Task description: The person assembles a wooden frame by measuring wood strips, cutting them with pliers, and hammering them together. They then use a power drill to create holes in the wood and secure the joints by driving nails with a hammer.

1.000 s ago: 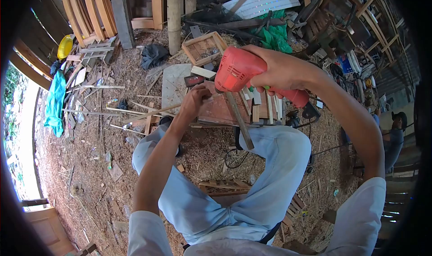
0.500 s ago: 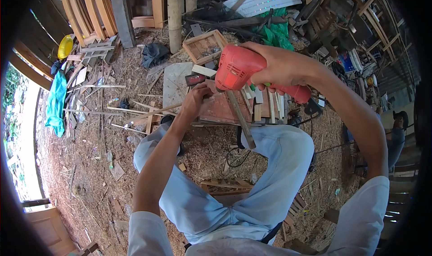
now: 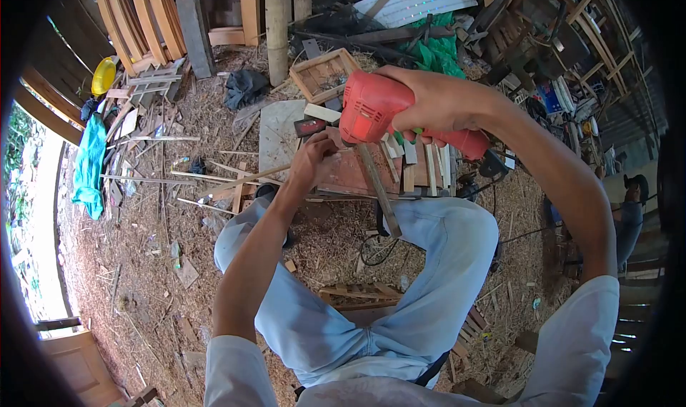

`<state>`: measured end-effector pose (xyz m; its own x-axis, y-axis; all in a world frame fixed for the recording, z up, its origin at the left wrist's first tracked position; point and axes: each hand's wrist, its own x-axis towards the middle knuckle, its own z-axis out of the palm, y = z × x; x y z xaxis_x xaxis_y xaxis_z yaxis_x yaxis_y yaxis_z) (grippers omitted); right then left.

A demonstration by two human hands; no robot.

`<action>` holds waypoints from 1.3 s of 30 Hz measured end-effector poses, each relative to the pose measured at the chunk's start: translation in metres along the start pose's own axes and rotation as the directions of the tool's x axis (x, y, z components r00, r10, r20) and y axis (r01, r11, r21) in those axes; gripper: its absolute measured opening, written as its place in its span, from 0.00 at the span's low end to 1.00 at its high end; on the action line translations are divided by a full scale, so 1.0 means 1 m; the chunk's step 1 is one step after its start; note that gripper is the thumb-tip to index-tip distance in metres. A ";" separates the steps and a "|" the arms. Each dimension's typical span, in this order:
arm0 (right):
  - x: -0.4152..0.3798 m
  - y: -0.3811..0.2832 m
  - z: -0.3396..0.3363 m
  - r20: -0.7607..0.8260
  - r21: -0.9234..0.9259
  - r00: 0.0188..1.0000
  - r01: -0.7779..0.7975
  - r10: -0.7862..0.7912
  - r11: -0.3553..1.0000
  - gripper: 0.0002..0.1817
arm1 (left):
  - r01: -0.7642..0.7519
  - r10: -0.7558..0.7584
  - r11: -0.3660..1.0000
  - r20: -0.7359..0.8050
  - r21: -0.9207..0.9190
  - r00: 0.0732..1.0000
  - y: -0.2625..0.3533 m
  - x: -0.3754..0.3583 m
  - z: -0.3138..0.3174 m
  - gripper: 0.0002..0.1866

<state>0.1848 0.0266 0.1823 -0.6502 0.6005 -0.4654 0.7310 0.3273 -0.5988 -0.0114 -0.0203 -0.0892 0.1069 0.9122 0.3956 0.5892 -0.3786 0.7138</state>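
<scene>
My right hand (image 3: 443,103) is wrapped around the handle of a red power drill (image 3: 375,105), whose front points down at the work surface. The drill's tip is hidden beneath its body. Just left of it, my left hand (image 3: 318,155) has its fingers curled down; what they hold, if anything, does not show. A narrow wooden strip (image 3: 380,192) runs from under the drill towards my right knee. Beneath both hands lies a reddish-brown board (image 3: 348,175). Beside my left hand are a dark red-and-black object (image 3: 309,127) and a pale wood block (image 3: 323,112).
A wooden frame (image 3: 325,77) and a grey flat sheet (image 3: 279,132) lie beyond the board. Thin sticks (image 3: 236,185) spread out at left. A bamboo post (image 3: 277,35) stands ahead. Wood shavings (image 3: 157,257) cover the ground. Another person (image 3: 629,221) is at far right.
The drill and my right hand have shifted very slightly left. My left hand stays in nearly the same place.
</scene>
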 end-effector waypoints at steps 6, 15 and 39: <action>-0.002 -0.008 -0.001 0.005 -0.012 0.998 -0.056 0.057 0.998 0.37 | 0.024 -0.025 0.998 -0.012 -0.066 1.000 0.006 -0.002 0.000 0.09; 0.000 -0.010 -0.003 -0.006 0.010 0.996 -0.089 0.089 0.996 0.36 | -0.086 0.103 0.981 -0.091 0.174 0.991 0.012 -0.003 0.000 0.09; -0.071 0.007 -0.045 -0.354 0.132 0.935 0.067 -0.016 0.989 0.37 | -0.019 0.017 0.994 0.013 0.111 1.000 0.029 0.005 -0.019 0.10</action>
<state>0.2451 0.0194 0.2405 -0.5464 0.8145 -0.1950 0.6520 0.2676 -0.7094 -0.0091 -0.0296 -0.0559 0.1277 0.9075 0.4001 0.6726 -0.3757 0.6375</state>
